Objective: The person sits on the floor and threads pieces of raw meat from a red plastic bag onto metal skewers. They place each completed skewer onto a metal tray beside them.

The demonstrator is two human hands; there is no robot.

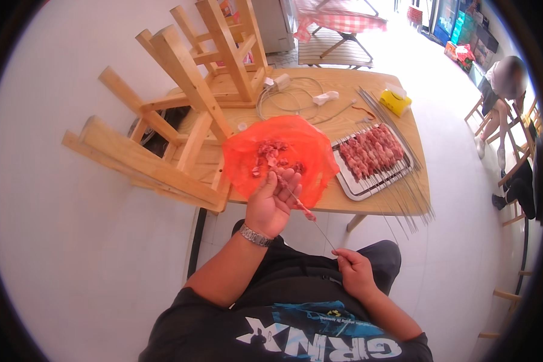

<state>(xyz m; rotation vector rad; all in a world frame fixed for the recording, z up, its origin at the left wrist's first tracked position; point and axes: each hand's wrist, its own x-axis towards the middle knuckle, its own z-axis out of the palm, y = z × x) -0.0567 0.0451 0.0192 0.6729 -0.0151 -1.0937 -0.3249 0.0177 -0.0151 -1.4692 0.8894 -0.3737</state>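
Observation:
My right hand (355, 271) grips the lower end of a thin metal skewer (326, 236), which slants up to the left. Pieces of raw meat (307, 211) are threaded on it. My left hand (271, 203), palm up with a metal-band watch at the wrist, holds meat at the skewer's upper part; the tip is hidden. Beyond it, loose chunks of raw meat (271, 151) lie on a red plastic bag (314, 145). To the right, a metal tray (358, 195) holds a row of meat skewers (372, 151), their bare ends sticking out past its rim.
Bare metal skewers (384, 111) lie along the right side of the wooden table (344, 78), near a yellow tissue pack (395, 102). A coiled cable (294, 108) is at the back. Upturned wooden stools (199, 131) stand at the left. A seated person (502, 86) is far right.

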